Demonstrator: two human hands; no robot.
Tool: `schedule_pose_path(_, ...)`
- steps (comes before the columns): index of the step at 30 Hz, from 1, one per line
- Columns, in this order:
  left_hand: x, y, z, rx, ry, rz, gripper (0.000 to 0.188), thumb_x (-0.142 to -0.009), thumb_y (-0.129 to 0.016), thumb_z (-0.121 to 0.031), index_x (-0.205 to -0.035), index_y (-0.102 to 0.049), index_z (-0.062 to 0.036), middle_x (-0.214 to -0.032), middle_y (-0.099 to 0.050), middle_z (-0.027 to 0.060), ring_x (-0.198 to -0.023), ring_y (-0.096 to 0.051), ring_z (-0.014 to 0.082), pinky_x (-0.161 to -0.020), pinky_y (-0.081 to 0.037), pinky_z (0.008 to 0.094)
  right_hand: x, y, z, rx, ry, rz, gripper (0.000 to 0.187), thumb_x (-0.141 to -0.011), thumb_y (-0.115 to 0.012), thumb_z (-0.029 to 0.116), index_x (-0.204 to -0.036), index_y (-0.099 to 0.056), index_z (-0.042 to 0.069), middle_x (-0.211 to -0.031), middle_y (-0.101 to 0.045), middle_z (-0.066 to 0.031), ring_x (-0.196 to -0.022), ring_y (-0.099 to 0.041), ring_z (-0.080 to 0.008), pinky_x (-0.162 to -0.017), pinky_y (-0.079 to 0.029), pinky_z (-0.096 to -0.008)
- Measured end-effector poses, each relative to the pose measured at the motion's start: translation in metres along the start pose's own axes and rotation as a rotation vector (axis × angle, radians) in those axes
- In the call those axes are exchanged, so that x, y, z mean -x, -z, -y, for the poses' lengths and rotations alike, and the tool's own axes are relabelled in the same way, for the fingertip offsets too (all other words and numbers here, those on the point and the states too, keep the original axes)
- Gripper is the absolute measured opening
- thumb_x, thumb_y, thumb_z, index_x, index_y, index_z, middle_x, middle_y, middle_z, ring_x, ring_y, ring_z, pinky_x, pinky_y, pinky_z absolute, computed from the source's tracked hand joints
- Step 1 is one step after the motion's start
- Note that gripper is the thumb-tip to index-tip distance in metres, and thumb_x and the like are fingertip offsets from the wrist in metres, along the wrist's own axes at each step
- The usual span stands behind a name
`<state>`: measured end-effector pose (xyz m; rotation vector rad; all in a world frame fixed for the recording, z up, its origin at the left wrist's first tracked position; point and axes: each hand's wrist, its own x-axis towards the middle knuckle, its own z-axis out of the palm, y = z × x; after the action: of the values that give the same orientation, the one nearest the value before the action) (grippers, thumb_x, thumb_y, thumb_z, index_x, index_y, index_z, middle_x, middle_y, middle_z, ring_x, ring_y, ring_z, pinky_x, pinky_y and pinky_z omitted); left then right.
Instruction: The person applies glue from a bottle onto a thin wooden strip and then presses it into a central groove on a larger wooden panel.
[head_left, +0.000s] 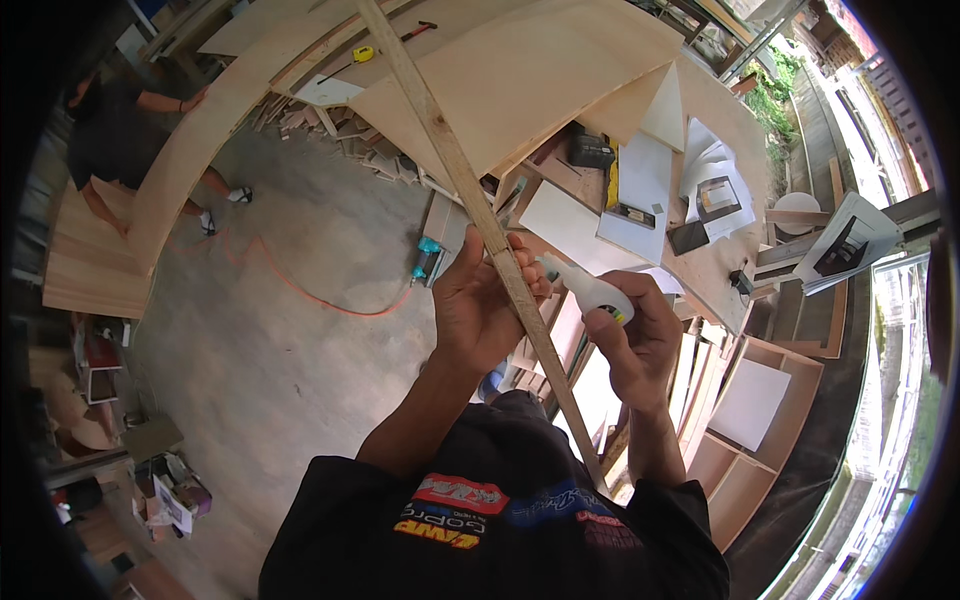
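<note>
Apparent step: applying the contents of the white, rounded plastic bottle (606, 296). The left hand (474, 315) curls around the long, narrow, light-brown wooden strip (484, 220), slanting mid-view; the right hand (648, 345) clasps the bottle—the next move calls for steady alignment. Tip-to-strip contact is unclear; the strip's upper end is cut off.

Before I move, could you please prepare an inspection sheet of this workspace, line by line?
Surface: wooden worktop at right, bearing papers and white panels.
Job's things: wooden strip, slanting across the view; white bottle, tilted toward it.
Clutter: wood offcuts heaped on the floor.
Hands: left hand holds the strip; right hand holds the bottle.
Cables: orange line across the floor to a teal tool; cord or hose, cannot tell.
Surroundings: another person at left, touching a wooden panel.
</note>
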<state>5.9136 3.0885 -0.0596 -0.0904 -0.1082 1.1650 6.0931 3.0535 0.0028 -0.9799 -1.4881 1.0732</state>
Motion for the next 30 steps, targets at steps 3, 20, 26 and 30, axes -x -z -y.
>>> schedule_pose_path(3, 0.018, -0.004, 0.002, 0.028, 0.000, -0.140, 0.042, -0.098, -0.059, -0.044, -0.106, -0.061, -0.0030, -0.084, -0.065, 0.0096, -0.081, -0.062, 0.0212, -0.082, -0.047, 0.0354, 0.004, -0.017, 0.002, 0.076, -0.033, 0.002, 0.023, -0.089, -0.069, 0.005, -0.108, -0.061, -0.005, -0.100, -0.066, -0.0100, -0.081, -0.059, -0.0087, -0.072, -0.049, -0.0246)
schedule_pose_path(20, 0.047, 0.005, -0.005, 0.041, 0.026, -0.207, 0.041, -0.098, -0.059, -0.042, -0.104, -0.061, -0.0019, -0.085, -0.063, 0.0088, -0.075, -0.064, 0.0212, -0.081, -0.049, 0.0372, 0.010, -0.049, 0.000, 0.294, -0.049, -0.003, 0.015, -0.086, -0.069, 0.008, -0.096, -0.064, -0.002, -0.072, -0.063, -0.0009, -0.058, -0.049, -0.0010, -0.050, -0.038, -0.0196)
schedule_pose_path(26, 0.050, 0.009, -0.004, 0.045, 0.047, -0.227, 0.042, -0.097, -0.060, -0.043, -0.103, -0.063, -0.0016, -0.087, -0.062, 0.0090, -0.075, -0.064, 0.0208, -0.080, -0.049, 0.0372, 0.015, -0.052, 0.001, 0.350, -0.031, -0.017, 0.014, -0.085, -0.069, 0.007, -0.094, -0.063, -0.002, -0.071, -0.062, -0.0014, -0.057, -0.048, -0.0012, -0.049, -0.037, -0.0197)
schedule_pose_path(30, 0.051, 0.016, -0.005, 0.035, 0.063, -0.205, 0.041, -0.097, -0.060, -0.043, -0.102, -0.062, -0.0026, -0.081, -0.064, 0.0098, -0.076, -0.064, 0.0205, -0.080, -0.049, 0.0370, 0.017, -0.053, 0.005, 0.367, -0.078, -0.031, 0.013, -0.085, -0.069, 0.007, -0.093, -0.063, -0.001, -0.070, -0.062, -0.0005, -0.057, -0.049, -0.0010, -0.049, -0.038, -0.0194)
